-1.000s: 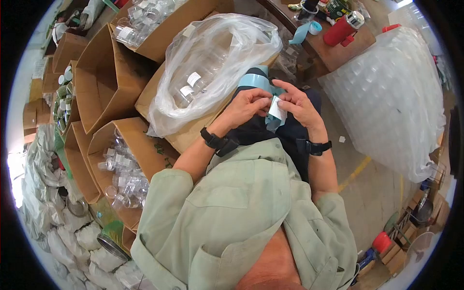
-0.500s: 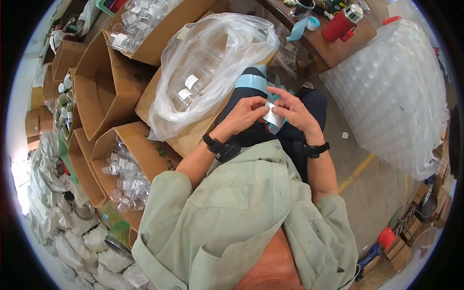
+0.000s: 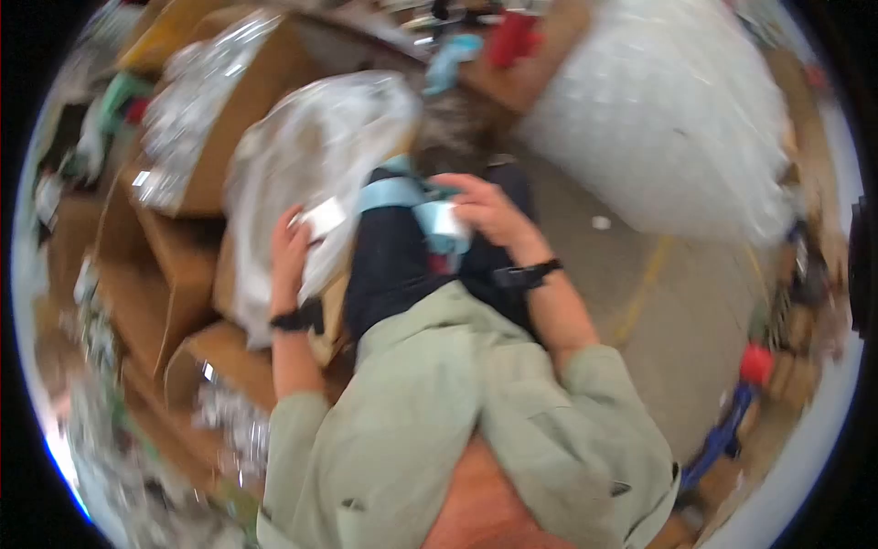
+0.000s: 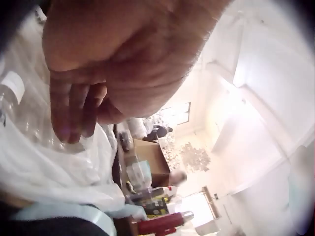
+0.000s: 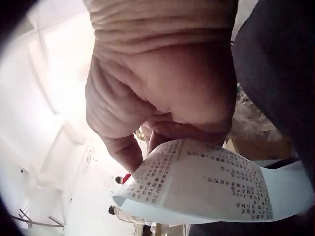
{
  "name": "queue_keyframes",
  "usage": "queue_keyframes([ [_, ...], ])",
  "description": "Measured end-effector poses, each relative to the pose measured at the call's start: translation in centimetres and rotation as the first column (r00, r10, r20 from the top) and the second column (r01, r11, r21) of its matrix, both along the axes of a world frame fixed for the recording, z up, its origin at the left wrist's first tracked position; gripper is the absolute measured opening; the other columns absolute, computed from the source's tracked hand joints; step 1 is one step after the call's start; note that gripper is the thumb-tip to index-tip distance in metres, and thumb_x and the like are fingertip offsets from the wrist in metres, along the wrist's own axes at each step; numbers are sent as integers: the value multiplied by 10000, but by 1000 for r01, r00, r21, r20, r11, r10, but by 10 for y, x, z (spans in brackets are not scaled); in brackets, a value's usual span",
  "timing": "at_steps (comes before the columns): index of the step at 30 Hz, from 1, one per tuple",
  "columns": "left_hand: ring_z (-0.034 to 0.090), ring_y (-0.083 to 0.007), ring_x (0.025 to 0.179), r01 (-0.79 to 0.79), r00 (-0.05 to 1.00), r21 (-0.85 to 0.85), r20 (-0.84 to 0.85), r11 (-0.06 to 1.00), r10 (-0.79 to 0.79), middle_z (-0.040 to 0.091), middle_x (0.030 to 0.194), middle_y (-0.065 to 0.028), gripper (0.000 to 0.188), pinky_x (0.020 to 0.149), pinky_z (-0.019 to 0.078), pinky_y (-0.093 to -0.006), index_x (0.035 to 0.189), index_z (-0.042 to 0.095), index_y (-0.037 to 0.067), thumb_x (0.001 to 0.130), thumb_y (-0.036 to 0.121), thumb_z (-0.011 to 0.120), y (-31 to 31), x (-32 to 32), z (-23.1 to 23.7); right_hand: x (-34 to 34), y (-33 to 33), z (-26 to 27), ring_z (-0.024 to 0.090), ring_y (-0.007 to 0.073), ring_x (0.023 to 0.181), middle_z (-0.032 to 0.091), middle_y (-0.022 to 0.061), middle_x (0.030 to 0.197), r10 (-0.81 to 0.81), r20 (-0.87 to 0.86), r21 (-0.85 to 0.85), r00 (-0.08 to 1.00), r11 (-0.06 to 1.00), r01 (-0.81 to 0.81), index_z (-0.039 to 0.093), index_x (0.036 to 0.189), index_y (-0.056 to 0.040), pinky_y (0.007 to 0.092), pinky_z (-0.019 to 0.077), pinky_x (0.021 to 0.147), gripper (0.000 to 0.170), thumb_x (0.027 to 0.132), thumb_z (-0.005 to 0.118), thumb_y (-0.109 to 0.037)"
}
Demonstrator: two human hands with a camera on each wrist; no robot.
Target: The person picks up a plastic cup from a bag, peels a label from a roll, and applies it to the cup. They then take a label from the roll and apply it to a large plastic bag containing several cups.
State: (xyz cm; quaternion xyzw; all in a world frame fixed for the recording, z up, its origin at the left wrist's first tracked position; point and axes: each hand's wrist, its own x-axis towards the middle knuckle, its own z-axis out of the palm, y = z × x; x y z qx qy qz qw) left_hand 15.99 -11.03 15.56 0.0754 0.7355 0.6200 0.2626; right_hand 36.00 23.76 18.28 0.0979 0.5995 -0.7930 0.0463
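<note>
At the bag's right part, my left hand (image 3: 291, 247) pinches a blurred white label (image 3: 325, 220) at its fingertips. In the left wrist view the left hand (image 4: 113, 73) has bent fingers over the clear plastic bag (image 4: 64, 172), and the label is not distinct. My right hand (image 3: 494, 220) holds a light-blue strip with white labels (image 3: 444, 224) above the lap. The right wrist view shows this hand (image 5: 162, 93) with thumb and fingers at the top edge of the printed strip (image 5: 206, 182). A labelled clear bottle (image 4: 10, 91) lies in the bag.
Cardboard boxes (image 3: 146, 274) with clear bottles (image 3: 229, 421) stand on the left. A brown table (image 3: 549, 55) with a red thermos (image 3: 512, 38) is ahead. A big bag of clear containers (image 3: 668, 119) fills the right front. A blue band (image 3: 391, 194) circles one leg.
My left hand has parted from the right and moved left, over the bag, with a white label. The right hand stays at the strip. The head view has shifted and blurred.
</note>
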Motion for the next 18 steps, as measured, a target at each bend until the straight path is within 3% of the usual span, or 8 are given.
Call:
queue_keyframes([
  [1, 693, -206, 935, -31, 996, -116, -84, 993, 21, 697, 1042, -122, 447, 817, 620, -366, 1450, 506, -15, 1017, 83, 564, -18, -18, -15, 0, -3, 2, 603, 86, 826, 662, -6, 897, -15, 1, 4, 1000, 1000, 15, 514, 1514, -57, 252, 488, 773, 625, 898, 620, -61],
  [2, 680, -200, 913, -95, 992, -71, -85, 993, 89, 686, 1026, -113, 478, 793, 613, -358, 1460, 491, -15, 1003, 86, 584, -25, -28, -17, 1, -4, -13, 602, 81, 827, 675, -6, 921, 1, 6, -49, 1000, 999, -1, 527, 1506, -63, 245, 482, 786, 615, 901, 640, -61],
  [3, 678, -197, 931, -98, 976, -227, -212, 969, 49, 684, 1071, -132, 525, 771, 595, -346, 1472, 468, -29, 971, 66, 592, -34, -41, -18, 0, -3, -25, 600, 76, 828, 689, -6, 944, 5, 19, -84, 1000, 996, -3, 541, 1499, -70, 238, 476, 799, 606, 905, 659, -61],
  [6, 687, -243, 935, -257, 950, -215, -234, 942, 205, 713, 1201, -196, 574, 816, 566, -350, 1470, 468, -18, 903, 9, 547, -33, -68, -39, 5, -1, -42, 605, 67, 822, 640, -34, 889, -17, 97, -143, 995, 989, 31, 517, 1508, -37, 225, 471, 772, 614, 910, 655, -51],
  [9, 700, -311, 992, -274, 915, -482, -396, 833, 71, 709, 1253, -224, 581, 904, 552, -398, 1462, 472, -17, 883, -4, 527, -43, -95, -70, 8, -2, -50, 594, 62, 819, 642, -43, 884, -36, 135, -161, 990, 985, 58, 524, 1503, -33, 213, 453, 792, 617, 906, 676, -62],
  [10, 689, -364, 1098, -298, 891, -469, -450, 831, 65, 699, 1270, -240, 603, 987, 523, -439, 1460, 471, -18, 862, 0, 550, -42, -99, -76, 6, -2, -47, 591, 66, 816, 649, -41, 886, -48, 138, -151, 989, 986, 69, 531, 1499, -36, 215, 446, 807, 618, 901, 679, -71],
  [13, 665, -381, 1191, -325, 892, -521, -447, 789, 73, 686, 1300, -243, 613, 1028, 509, -454, 1457, 473, -13, 852, 6, 566, -35, -108, -90, 8, -1, -43, 587, 69, 809, 657, -39, 887, -67, 159, -138, 985, 986, 89, 533, 1499, -34, 218, 441, 819, 622, 897, 684, -80],
  [18, 636, -423, 1237, -349, 882, -576, -469, 739, 51, 657, 1328, -275, 627, 1054, 496, -475, 1456, 471, -15, 838, -7, 580, -32, -120, -122, 7, -1, -44, 576, 53, 791, 637, -56, 865, -72, 185, -151, 980, 983, 101, 521, 1503, -20, 205, 434, 786, 632, 897, 693, -75],
])
